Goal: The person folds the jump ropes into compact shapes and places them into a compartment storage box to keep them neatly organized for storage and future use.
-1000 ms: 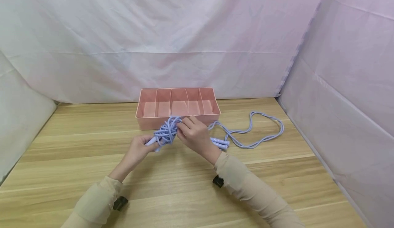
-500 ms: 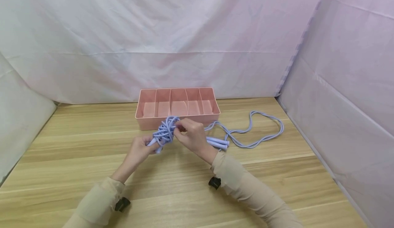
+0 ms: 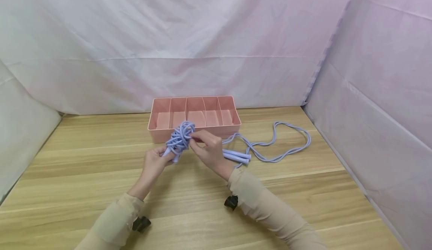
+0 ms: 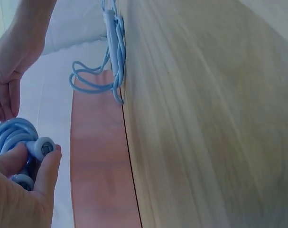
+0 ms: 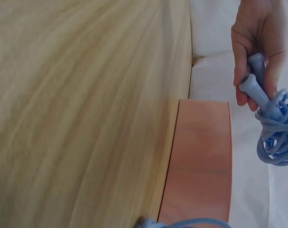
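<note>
A blue jump rope (image 3: 181,135) hangs in front of the pink box, its cord wound in a tangled bundle round its two handles (image 5: 255,92). My left hand (image 3: 153,163) grips the handles low on the bundle; the left wrist view shows a handle end (image 4: 45,146) between thumb and finger. At the bundle's right side, my right hand (image 3: 210,150) pinches the cord with thumb and fingertips. On the table right of the hands lies a second blue jump rope (image 3: 287,154), its handles side by side and partly covered by my right hand in the head view.
The pink box (image 3: 195,131) with several compartments stands behind the hands near the back of the wooden table (image 3: 101,160). White cloth (image 3: 189,36) hangs along the back and both sides. A dark wrist camera (image 3: 231,202) sits below the right sleeve.
The wound bundle has shifted slightly left and up and tipped more upright. My right hand has followed it to the left, uncovering more of the second rope's handles, which stay still.
</note>
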`<state>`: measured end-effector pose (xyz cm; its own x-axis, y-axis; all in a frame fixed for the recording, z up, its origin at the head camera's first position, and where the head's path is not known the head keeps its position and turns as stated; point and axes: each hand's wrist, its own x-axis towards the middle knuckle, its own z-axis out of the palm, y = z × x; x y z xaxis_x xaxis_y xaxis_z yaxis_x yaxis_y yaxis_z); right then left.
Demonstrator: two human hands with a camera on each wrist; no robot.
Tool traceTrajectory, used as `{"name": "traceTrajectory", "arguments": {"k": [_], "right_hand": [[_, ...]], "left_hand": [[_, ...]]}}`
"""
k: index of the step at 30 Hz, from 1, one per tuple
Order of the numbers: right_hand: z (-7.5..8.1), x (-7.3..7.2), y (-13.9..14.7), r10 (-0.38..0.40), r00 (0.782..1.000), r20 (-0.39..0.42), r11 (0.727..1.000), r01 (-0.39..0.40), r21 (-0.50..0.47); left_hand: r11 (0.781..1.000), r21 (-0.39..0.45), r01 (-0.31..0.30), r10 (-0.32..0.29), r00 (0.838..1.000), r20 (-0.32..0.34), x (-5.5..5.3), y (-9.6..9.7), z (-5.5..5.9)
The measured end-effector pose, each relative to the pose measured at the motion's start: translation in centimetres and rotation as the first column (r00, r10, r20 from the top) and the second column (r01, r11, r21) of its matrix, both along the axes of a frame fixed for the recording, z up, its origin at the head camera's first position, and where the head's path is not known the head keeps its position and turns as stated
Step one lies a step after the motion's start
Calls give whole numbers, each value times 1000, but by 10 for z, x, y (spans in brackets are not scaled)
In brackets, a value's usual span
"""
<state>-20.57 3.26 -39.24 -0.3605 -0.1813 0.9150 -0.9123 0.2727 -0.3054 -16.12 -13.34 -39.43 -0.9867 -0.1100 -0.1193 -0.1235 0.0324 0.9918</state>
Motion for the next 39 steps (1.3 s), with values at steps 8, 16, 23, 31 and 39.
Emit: {"name": "traceTrajectory", "arguments": {"k": [8, 16, 23, 31, 39], "right_hand": [[-4, 2, -5, -24, 998, -61, 999, 26, 30], [-13, 2, -7, -46, 993, -106, 995, 55, 83], [-18, 5, -7, -99, 990, -102, 985, 112, 128], [-20, 8, -5, -226, 970, -87, 935, 242, 259], [-14, 13, -5, -185, 964, 193, 950, 125, 286]], "left_hand": [[989, 142, -46, 41, 998, 37, -2, 3, -5], [972, 234, -8, -19, 993, 115, 0, 3, -7], [971, 237, 12, -43, 991, 128, -2, 3, -9], [987, 151, 58, -75, 991, 112, -5, -1, -7], [984, 109, 143, -151, 986, 73, -13, 3, 4]]}}
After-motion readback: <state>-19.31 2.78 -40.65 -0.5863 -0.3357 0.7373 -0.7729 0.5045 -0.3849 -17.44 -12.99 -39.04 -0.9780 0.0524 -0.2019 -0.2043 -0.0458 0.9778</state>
